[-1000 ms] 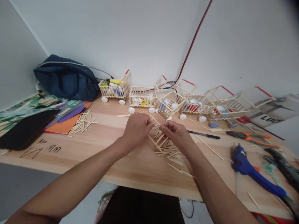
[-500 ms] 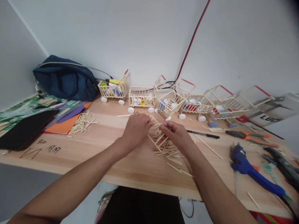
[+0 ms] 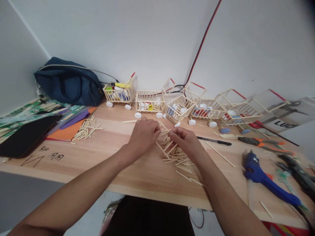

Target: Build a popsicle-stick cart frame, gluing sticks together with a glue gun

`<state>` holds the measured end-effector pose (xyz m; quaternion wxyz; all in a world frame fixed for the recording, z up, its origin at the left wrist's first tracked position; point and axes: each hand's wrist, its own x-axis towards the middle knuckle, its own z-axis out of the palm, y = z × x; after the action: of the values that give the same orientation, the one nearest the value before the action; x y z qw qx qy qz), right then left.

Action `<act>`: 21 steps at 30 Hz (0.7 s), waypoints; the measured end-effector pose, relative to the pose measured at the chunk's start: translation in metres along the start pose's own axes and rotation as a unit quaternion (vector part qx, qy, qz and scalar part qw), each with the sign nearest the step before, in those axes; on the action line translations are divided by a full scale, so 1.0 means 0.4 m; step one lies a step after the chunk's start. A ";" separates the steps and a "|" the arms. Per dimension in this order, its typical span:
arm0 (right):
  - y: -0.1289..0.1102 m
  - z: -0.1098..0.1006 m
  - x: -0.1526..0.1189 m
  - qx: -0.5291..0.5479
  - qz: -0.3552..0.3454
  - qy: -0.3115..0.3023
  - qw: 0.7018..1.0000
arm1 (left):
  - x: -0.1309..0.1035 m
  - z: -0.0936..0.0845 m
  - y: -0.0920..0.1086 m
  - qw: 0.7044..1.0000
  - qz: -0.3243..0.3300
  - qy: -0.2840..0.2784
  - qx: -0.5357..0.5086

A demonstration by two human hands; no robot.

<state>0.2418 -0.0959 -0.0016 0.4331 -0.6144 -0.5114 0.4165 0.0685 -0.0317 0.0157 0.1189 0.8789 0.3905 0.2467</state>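
Observation:
Between my hands is a small frame of thin wooden sticks [image 3: 161, 150], held just above the table. My left hand [image 3: 144, 133] is closed at the frame's left side, with thumb and fingers pinched together. At its right side my right hand [image 3: 185, 140] pinches the frame, its fingers curled in. My hands cover parts of the frame, so its full shape is hidden. Under and behind it lies a loose pile of short wooden sticks [image 3: 181, 160]. Beyond my hands stands a miniature stick shopping cart [image 3: 150, 101] with white wheels.
Several more miniature carts [image 3: 209, 109] line the wall. To the right lie a blue glue gun [image 3: 263, 178], orange-handled pliers [image 3: 264, 144] and a black pen [image 3: 214, 141]. At left are a dark blue bag [image 3: 70, 83], orange paper [image 3: 66, 131] and a black tablet-like slab [image 3: 28, 137].

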 end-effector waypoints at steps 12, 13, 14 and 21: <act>0.001 -0.003 -0.003 0.005 0.007 -0.007 1.000 | 0.001 0.003 -0.007 1.000 0.012 0.021 -0.012; 0.001 -0.003 -0.002 0.006 0.007 -0.007 1.000 | 0.001 0.003 -0.008 1.000 0.018 0.024 -0.010; 0.000 -0.003 -0.002 0.008 0.007 -0.007 1.000 | 0.000 0.003 -0.008 0.999 0.023 0.026 -0.006; -0.013 -0.002 -0.008 0.027 0.008 -0.009 1.000 | -0.002 -0.006 -0.001 0.998 0.052 0.013 0.042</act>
<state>0.2407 -0.0984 0.0038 0.4416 -0.6029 -0.4988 0.4391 0.0666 -0.0320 0.0175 0.0641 0.8987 0.3562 0.2476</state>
